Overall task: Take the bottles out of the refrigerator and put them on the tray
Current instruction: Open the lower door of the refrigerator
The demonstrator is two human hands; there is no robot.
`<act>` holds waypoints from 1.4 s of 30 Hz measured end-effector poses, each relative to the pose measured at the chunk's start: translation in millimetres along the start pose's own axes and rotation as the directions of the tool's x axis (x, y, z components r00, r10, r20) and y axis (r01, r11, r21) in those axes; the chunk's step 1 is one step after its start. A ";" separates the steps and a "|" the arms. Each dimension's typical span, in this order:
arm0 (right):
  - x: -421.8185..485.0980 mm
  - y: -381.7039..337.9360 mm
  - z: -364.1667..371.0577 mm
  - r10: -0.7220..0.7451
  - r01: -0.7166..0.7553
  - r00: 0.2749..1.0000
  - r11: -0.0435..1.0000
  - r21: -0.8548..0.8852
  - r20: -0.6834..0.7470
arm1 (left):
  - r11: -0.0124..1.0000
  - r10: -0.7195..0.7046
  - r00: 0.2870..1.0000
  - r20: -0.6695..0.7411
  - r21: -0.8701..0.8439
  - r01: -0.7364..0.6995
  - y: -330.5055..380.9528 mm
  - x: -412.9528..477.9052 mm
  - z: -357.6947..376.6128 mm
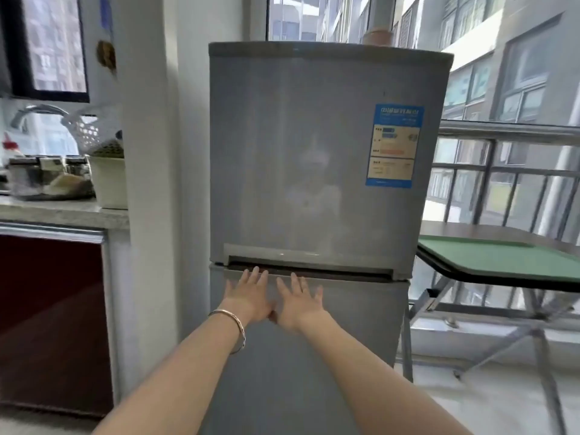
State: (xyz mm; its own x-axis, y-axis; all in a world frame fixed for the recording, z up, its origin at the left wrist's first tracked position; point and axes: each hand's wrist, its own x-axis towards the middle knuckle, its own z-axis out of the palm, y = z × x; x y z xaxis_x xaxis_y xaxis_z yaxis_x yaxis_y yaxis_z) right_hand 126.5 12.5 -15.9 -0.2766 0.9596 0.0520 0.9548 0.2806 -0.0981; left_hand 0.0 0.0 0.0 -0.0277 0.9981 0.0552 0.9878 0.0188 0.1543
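Head view looks straight at a grey two-door refrigerator (314, 152) standing in the middle of the scene, between a white wall column on the left and a folding table (470, 230) on the right. Both doors are closed, so the bottles inside are hidden. A blue and cream label (394, 146) is stuck on the upper door near its right edge.

Both bare arms reach forward from the near edge. The left hand (249, 295) and right hand (298, 304) are side by side in front of the top of the lower door, palms facing the door, fingers straight and spread, grasping nothing. Their thumbs meet or nearly meet between them. The left fingertips (255, 271) reach up to the dark handle slot (314, 269) that runs between the two doors; whether they touch it I cannot tell. A thin metal bracelet (233, 326) circles the left wrist.

A green tray (502, 257) lies on the table, just right of the refrigerator, at about the height of the handle slot. Behind the table stands a metal railing (502, 133) with windows beyond.

Far left, a stone counter (62, 211) above a dark red cabinet front (53, 309) carries a white tub (110, 183), a white basket (84, 127) and blurred jars, with a curved tap (34, 112) behind them
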 end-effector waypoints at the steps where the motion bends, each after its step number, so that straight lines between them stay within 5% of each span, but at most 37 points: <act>1: 2.8 -2.5 2.6 -0.022 0.022 1.000 1.000 -0.017 -0.013 | 1.000 0.020 1.000 -0.017 0.013 -0.019 -1.8 3.2 2.2; 18: 21.0 -14.8 5.6 0.002 0.011 0.962 0.999 0.045 -0.273 | 0.994 0.106 0.953 -0.282 0.025 -0.103 -14.0 26.7 19.4; 22: 14.6 -21.5 -6.2 0.038 -0.023 0.887 0.999 0.039 -0.461 | 0.978 0.189 0.912 -0.364 0.158 -0.139 -15.4 21.5 -3.9; 25: 7.7 -17.7 -15.2 0.137 -0.115 0.822 0.991 0.074 -0.552 | 0.971 0.203 0.907 -0.369 -0.047 -0.236 -17.6 18.7 -23.5; 29: -3.8 0.0 -30.3 0.272 -0.240 0.843 0.962 0.128 -0.465 | 0.925 0.288 0.919 -0.270 -0.170 -0.340 -7.3 18.5 -35.4; 32: -15.7 14.4 -42.4 0.358 -0.374 0.890 0.927 -0.005 -0.284 | 0.891 0.383 0.915 -0.126 -0.212 -0.402 17.4 18.1 -32.9; 36: -44.0 42.1 -47.5 0.535 -0.543 0.840 0.829 -0.134 -0.090 | 0.831 0.506 0.863 -0.011 -0.261 -0.491 68.5 12.2 -13.9; 42: -88.2 75.1 -49.1 0.599 -0.587 0.798 0.797 -0.144 0.062 | 0.765 0.599 0.801 -0.023 -0.279 -0.580 140.7 6.7 3.1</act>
State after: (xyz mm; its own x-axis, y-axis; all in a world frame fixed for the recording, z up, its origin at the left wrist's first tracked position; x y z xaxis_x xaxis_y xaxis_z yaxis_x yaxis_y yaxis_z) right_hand 227.9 -52.2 20.9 0.3446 0.9354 -0.0793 0.9387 -0.3429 0.0342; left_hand 139.2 9.6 19.0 0.5660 0.8089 0.1591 0.7293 -0.5812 0.3609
